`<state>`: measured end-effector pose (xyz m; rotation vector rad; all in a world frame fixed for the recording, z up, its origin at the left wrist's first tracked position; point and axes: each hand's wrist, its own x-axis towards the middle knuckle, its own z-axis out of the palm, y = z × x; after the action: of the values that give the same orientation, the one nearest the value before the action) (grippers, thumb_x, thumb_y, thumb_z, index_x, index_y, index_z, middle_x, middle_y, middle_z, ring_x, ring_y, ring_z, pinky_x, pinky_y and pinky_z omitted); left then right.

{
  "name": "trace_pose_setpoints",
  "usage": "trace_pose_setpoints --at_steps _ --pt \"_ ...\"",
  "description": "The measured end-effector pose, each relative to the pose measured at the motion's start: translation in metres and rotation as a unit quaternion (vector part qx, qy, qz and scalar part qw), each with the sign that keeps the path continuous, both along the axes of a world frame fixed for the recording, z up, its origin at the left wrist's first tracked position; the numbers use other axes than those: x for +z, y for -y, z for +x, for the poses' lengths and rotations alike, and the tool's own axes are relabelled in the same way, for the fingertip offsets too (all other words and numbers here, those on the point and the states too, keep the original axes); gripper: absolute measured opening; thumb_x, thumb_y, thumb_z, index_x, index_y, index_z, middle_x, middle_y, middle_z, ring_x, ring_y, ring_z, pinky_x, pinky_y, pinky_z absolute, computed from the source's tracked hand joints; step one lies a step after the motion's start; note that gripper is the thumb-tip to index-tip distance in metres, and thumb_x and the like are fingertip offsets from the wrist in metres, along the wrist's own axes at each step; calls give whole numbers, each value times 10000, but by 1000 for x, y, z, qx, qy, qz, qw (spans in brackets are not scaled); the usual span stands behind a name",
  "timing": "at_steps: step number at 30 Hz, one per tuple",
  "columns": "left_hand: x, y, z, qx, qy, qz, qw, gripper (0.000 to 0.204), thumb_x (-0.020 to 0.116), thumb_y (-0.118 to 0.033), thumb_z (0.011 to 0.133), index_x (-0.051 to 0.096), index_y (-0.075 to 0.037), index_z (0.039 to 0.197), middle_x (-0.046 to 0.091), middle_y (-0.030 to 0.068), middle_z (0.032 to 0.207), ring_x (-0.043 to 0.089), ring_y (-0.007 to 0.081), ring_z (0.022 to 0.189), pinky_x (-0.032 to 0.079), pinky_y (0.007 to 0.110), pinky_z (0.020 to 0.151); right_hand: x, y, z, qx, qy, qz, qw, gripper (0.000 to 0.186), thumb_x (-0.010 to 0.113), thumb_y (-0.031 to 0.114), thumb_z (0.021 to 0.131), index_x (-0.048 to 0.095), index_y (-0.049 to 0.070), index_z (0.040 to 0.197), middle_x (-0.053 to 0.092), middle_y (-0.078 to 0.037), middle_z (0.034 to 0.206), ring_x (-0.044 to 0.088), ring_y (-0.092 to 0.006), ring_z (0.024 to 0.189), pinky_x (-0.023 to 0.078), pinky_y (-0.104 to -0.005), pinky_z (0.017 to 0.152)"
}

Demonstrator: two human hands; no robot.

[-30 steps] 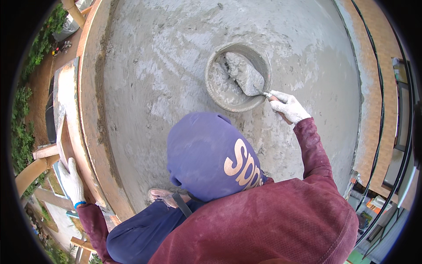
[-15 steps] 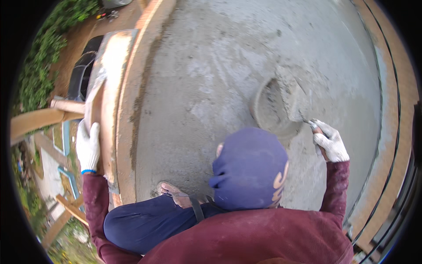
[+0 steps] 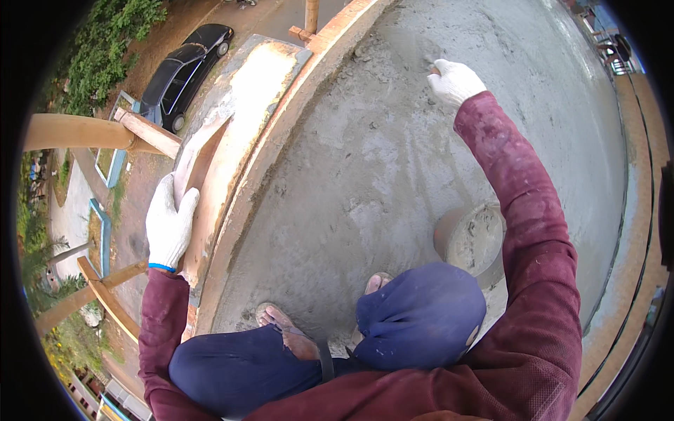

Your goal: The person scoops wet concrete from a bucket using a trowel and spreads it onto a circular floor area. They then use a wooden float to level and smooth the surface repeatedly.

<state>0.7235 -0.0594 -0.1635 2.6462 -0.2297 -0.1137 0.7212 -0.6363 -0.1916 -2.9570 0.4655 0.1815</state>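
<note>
My left hand (image 3: 170, 221), in a white knit glove with a blue cuff, grips the upright edge of a wooden board (image 3: 223, 158) at the left rim of the slab; its thumb points up and its fingers are partly hidden. My right hand (image 3: 458, 83), gloved in white, is stretched far forward, closed round the handle of a trowel. The trowel's grey blade (image 3: 414, 52) blends with the wet mortar (image 3: 382, 59) by the far left edge. A round bucket (image 3: 456, 242) of grey mortar stands beside my right knee, partly covered by my arm.
Rough wet concrete (image 3: 337, 182) spreads before my feet. Beyond the left edge is a drop, with bamboo poles (image 3: 77, 133), a black car (image 3: 184, 77) and ground below. A black cable (image 3: 642, 210) runs along the right ledge (image 3: 635, 281).
My right hand has swung from the bucket forward and left to the far edge, carrying the trowel. My left hand stays on the board. My head view has tilted and shifted.
</note>
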Motion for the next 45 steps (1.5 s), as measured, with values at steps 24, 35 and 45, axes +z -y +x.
trace_pose_setpoints --at_steps 24,35,45 --pt "4 -1 6 -1 -2 50 999 514 734 -202 941 598 28 1380 686 230 1260 674 331 1164 507 415 1037 -37 -56 12 -54 -122 279 951 454 534 326 1052 599 0 1362 693 -161 913 709 -275 785 570 -419 685" --pt "3 -2 5 -3 2 29 1000 518 730 -193 953 590 36 1396 685 226 1290 671 332 1203 500 414 1055 -65 -101 -43 -212 -40 527 822 444 541 316 1078 533 75 1450 611 -40 881 615 -116 602 524 -298 482" --pt "0 -6 9 -50 15 64 997 642 699 -367 988 547 45 1457 645 279 1376 636 392 1287 485 433 1099 92 -100 -180 -243 9 527 815 566 581 342 1083 474 54 1559 619 -33 925 588 -102 615 508 -272 531"
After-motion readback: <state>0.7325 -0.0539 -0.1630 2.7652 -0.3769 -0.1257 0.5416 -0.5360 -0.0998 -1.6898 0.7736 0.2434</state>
